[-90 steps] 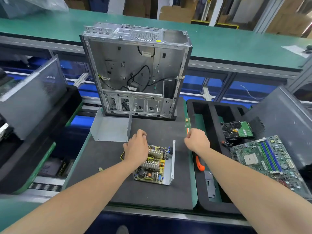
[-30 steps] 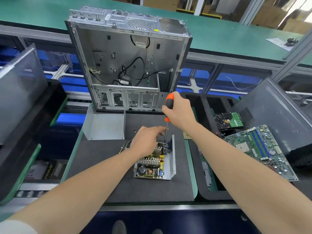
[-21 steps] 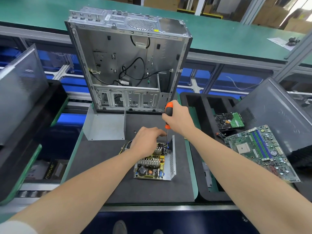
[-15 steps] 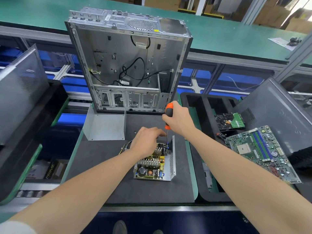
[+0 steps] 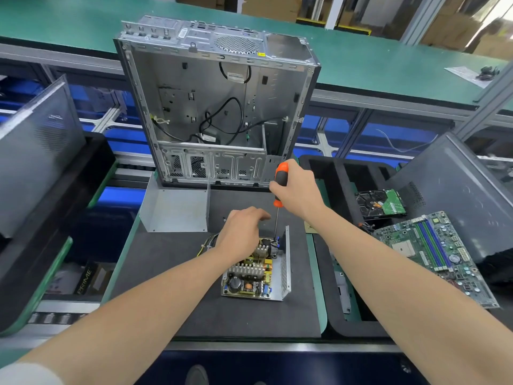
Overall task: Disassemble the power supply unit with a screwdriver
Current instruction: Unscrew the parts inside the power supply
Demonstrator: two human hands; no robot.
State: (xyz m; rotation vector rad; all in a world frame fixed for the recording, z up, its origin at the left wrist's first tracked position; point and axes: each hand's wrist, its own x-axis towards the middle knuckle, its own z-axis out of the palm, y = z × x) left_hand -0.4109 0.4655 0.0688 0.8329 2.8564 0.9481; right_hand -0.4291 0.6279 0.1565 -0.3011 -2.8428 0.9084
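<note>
A: Head view, the only one. Where is the power supply unit (image 5: 249,284) sitting?
B: It's lying open on the black mat (image 5: 194,315), at 6 o'clock from the computer case (image 5: 216,107). The board is facing up and the metal wall (image 5: 285,265) is standing along its 3 o'clock side.
A: Hands?
B: The right hand (image 5: 298,194) is wrapping all its fingers round the screwdriver (image 5: 281,179) and holding it near upright, with the tip going down into the unit's 1 o'clock corner. The left hand (image 5: 240,232) is lying over the unit's 11 o'clock end with fingers loosely bent. I can't tell whether they're gripping anything underneath.
A: Is the tip sitting in a screw?
B: Too small to tell, parts are crowding it.
A: Risks, quick.
B: Judging here: if the shaft is leaning, the tip could be slipping off and gouging the board or the blue parts beside it. The left fingertips (image 5: 262,216) are hovering just beside the shaft, so a slip could be jabbing them. The unit is resting loose on the mat, so turning force could be spinning it if the left hand is pressing too lightly. A freed screw could be dropping in among the components.
A: Anything else nearby?
B: The loose metal cover (image 5: 175,209) is standing at 10 o'clock and the motherboard (image 5: 433,251) is lying at 3 o'clock, both well apart from the unit, so neither is getting in the way
</note>
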